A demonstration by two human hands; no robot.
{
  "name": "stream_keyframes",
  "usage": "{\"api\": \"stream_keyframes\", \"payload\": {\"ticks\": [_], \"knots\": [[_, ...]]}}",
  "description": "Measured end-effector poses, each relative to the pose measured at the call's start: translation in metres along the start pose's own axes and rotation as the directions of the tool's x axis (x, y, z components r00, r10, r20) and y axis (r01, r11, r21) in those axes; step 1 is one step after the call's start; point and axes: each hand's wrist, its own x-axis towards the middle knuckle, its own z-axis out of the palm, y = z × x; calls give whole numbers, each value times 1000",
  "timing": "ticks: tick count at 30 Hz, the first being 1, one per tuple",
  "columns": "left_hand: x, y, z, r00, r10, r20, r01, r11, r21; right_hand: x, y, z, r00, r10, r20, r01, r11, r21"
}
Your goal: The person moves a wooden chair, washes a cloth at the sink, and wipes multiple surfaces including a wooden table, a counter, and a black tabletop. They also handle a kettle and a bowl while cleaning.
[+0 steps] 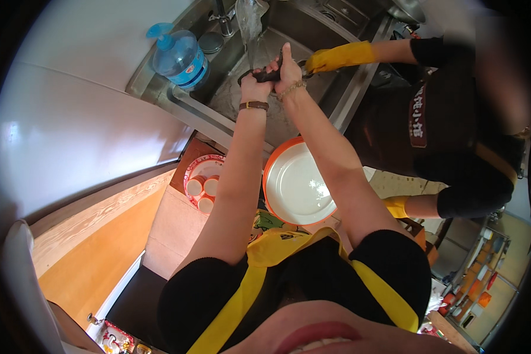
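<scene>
Both my hands are over the stainless steel sink (287,117), in front of the tap (225,24). My left hand (255,86) is closed around a dark, wet-looking item (267,75), which may be a cloth; its exact kind cannot be told. My right hand (288,68) holds the same item at its other end, thumb pointing up. Clear plastic (250,15) hangs at the tap, with what looks like water running below it. Close to my right hand, a co-worker's yellow-gloved hand (321,61) touches a dark thing that is partly hidden.
A blue pump bottle (181,59) stands on the sink's left ledge beside a round metal lid (211,42). Below the sink are a white basin with an orange rim (298,190) and a patterned tray (203,164) with several round containers (195,186). The co-worker in a dark apron (385,132) stands at the right.
</scene>
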Motion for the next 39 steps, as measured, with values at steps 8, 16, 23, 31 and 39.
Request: {"api": "stream_keyframes", "payload": {"ticks": [8,16,23,31,39], "knots": [[50,12,-23,996,-74,-56,67,990,-125,24,2,3,997,28,-69,-41,981,-191],[17,49,-4,993,-119,20,118,991,70,37,-14,-1,861,267,432,-26,873,-487],[-38,59,6,981,97,167,-193,483,854,74,-29,23,979,70,192,55,813,-579],[1,58,30,759,291,583,-606,-10,795,75,-25,22,870,348,350,-215,906,-366],[14,76,38,827,217,518,-547,98,831,80,-41,6,977,136,165,80,485,-871]]}}
